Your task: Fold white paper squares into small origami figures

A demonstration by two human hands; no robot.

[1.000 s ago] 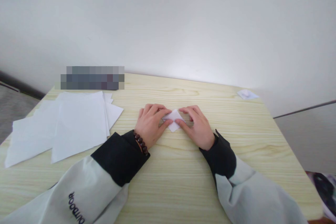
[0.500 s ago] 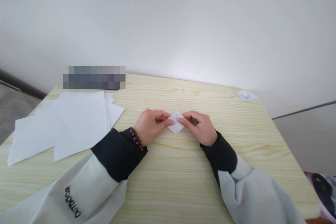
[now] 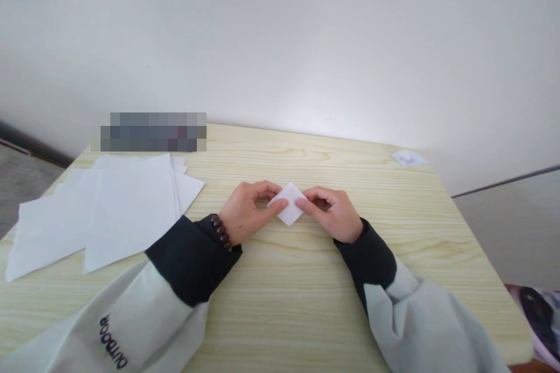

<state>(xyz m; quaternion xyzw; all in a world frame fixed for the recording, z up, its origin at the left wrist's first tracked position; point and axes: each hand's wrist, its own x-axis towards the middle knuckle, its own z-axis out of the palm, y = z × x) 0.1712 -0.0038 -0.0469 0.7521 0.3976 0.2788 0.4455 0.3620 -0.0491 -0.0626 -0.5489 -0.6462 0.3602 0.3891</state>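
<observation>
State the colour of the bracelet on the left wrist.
The bracelet is dark reddish-brown; head view.

Left sleeve [image 3: 112,342], near-left corner of table [image 3: 306,303]: "OUTDOOR" (black print, seen upside down). Pixelated patch [image 3: 153,132], far-left edge: unreadable.

A: What's worn on the arms?
B: A pale grey jacket. The left sleeve [image 3: 131,315] and the right sleeve [image 3: 420,326] each end in a wide black cuff [image 3: 192,262].
A: Any markings?
B: Black lettering [image 3: 112,342] runs along the left sleeve. It seems to read "outdoor".
A: And at the wrists?
B: A bracelet [image 3: 221,232] of round, dark reddish-brown beads circles the left wrist. The left hand [image 3: 247,213] and the right hand [image 3: 335,215] are bare.
</observation>
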